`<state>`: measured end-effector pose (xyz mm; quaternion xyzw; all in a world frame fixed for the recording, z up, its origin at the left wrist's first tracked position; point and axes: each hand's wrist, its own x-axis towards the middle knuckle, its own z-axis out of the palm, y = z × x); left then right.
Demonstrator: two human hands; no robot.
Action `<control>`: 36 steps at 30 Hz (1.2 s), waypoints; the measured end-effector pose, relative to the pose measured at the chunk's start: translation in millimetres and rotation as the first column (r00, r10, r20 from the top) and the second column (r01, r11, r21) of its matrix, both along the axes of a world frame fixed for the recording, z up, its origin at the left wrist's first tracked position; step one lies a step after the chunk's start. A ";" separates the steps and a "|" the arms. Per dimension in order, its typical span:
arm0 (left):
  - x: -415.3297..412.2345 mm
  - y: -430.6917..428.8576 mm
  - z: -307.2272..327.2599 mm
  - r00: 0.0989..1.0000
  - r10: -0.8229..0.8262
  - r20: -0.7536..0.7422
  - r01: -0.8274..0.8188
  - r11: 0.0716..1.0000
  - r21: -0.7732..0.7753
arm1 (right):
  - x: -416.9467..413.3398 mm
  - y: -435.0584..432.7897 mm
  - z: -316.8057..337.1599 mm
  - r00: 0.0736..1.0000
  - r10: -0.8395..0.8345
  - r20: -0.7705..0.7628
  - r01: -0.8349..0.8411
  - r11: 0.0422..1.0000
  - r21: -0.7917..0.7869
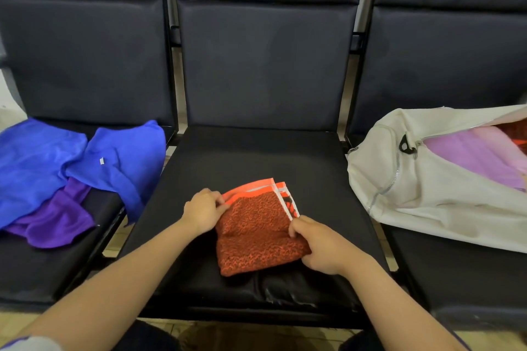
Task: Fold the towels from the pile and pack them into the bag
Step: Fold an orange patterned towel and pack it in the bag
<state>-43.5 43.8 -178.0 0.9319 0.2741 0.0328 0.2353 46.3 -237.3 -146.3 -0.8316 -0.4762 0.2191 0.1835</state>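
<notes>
Left hand [204,209] is curled on the left edge of the orange towel [256,234], fingertips pinched at the striped hem near its far-left corner. Right hand [319,245] is closed round the right edge, thumb on top; the fingers underneath are hidden. Both edges are held at once, presumably so the layers are kept aligned while the fold is squared.

Orange towel is laid on the middle seat of the bench [256,157], nearer the front edge than the backrest, roughly centred side to side. It is already reduced to a compact rectangle, with hem layers stacked at its far edge. The flat seat is likely used as the work surface because it sits between supply and destination.

Pile is kept on the left seat:
- blue towel [37,162] at the bench's left end
- second blue towel [119,162] draped over that seat's right edge
- purple towel [57,222] partly under both, toward the front edge

All three are unfolded.

Bag [422,196] is laid on its side on the right seat, zipper [395,177] undone, so items can be slid in flat. A lilac towel [479,157] is seen inside, with orange-patterned cloth [516,131] behind it at the frame edge.

Task is judged partly done. Whether another fold is needed before transfer cannot be told.
</notes>
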 end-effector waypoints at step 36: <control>-45.1 -61.8 73.3 0.655 -0.621 -0.431 0.655 0.751 -0.084 | 0.5 7.1 4.9 0.974 -0.073 -0.213 0.108 0.981 0.159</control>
